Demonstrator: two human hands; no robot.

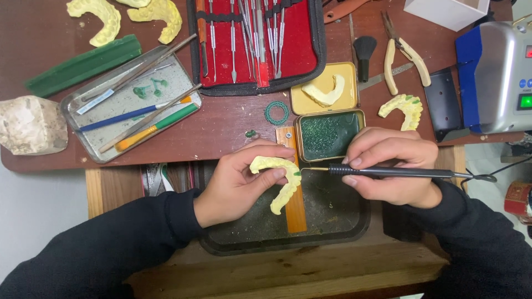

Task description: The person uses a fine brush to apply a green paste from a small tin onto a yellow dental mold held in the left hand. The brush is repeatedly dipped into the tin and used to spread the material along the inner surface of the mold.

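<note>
Cast (280, 185), yellow arch-shaped jaw model, pinched in left hand (235, 185) over dark tray (332, 235); long axis slanting from upper left to lower right end, open side of arch facing down-left. Left grip closed on cast, thumb on top, fingers behind. Right hand (390, 166) closed on black pen-like tool (399, 173), lying near level, brass tip pointing left and touching cast's outer curve, cord trailing right. Orange wooden strip (295, 213) under cast, running up-down.

On worktop (233, 119): four more yellow casts, two at top left (102, 19), one in yellow tin lid (324, 88), one right of tin (404, 108). Open tin (327, 135) of green wax just above hands. Red-lined black case (257, 41) of steel instruments, top centre. Metal tray (130, 102) with several pencils and rods, left. Green bar (83, 63), one. Pliers (404, 52), one pair. Grey-and-blue box (493, 77) with green lit square, far right.
</note>
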